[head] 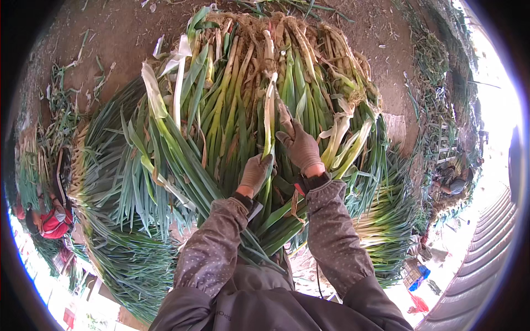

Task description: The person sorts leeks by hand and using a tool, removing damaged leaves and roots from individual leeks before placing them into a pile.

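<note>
My left hand (256, 173), in a dirty work glove, is closed around the green part of a long green onion (269, 111), whose root end points away from me. Just to its right, my gloved right hand (300, 145) grips the handle of a tool (285, 111), probably a knife; its narrow tip lies beside the pale stalk. Beneath both hands spreads a large heap of green onions (225, 103) with brown, earthy roots at the far side. Loose onions with peeled white stems lie across the heap at the left (153, 93) and at the right (337, 136).
Stacked green onions (124, 248) rise at the left, and more (381, 227) lie at the right. Leaf scraps litter the earthen ground (120, 37). A person in red (54, 223) is at the far left, another person (455, 186) at the far right near a crate (447, 145).
</note>
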`<state>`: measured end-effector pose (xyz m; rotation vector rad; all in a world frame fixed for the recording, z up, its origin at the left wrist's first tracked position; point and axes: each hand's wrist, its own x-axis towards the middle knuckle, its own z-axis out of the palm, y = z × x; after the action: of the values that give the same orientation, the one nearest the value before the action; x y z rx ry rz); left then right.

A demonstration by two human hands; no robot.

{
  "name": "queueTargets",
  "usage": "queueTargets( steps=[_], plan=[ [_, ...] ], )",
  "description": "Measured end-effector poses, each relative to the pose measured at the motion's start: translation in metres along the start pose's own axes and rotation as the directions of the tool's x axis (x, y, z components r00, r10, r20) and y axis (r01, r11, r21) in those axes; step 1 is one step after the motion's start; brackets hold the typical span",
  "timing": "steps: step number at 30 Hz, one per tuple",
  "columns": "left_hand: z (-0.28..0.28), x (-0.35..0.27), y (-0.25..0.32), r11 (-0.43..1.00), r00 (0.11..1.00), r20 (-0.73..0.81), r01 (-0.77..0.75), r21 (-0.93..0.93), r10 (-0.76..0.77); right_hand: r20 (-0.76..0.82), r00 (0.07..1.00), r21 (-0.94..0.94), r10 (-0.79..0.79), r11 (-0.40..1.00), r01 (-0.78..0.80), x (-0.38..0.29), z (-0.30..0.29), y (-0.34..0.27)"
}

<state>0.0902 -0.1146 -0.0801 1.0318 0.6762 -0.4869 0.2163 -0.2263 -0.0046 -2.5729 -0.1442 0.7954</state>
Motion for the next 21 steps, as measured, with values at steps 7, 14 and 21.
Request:
queueTargets(
  steps=[7, 14, 21],
  plan=[
    [-0.01, -0.002, 0.006, 0.996, 0.999, -0.032, 0.018, -0.087, -0.021, -0.019, 0.999, 0.072, -0.043, 0.996, 0.044, -0.05, 0.005, 0.003],
    [-0.03, 0.006, -0.006, 0.91, 0.975, -0.194, -0.017, 0.414, 0.107, 0.199, 0.98, 0.092, -0.002, 0.996, -0.016, -0.148, 0.006, 0.016],
    [-0.018, 0.01, -0.024, 0.782, 0.906, -0.38, 0.097, 0.616, 0.188, 0.255, 0.967, -0.007, 0.005, 1.0, -0.004, -0.183, 0.015, 0.029]
  ],
)
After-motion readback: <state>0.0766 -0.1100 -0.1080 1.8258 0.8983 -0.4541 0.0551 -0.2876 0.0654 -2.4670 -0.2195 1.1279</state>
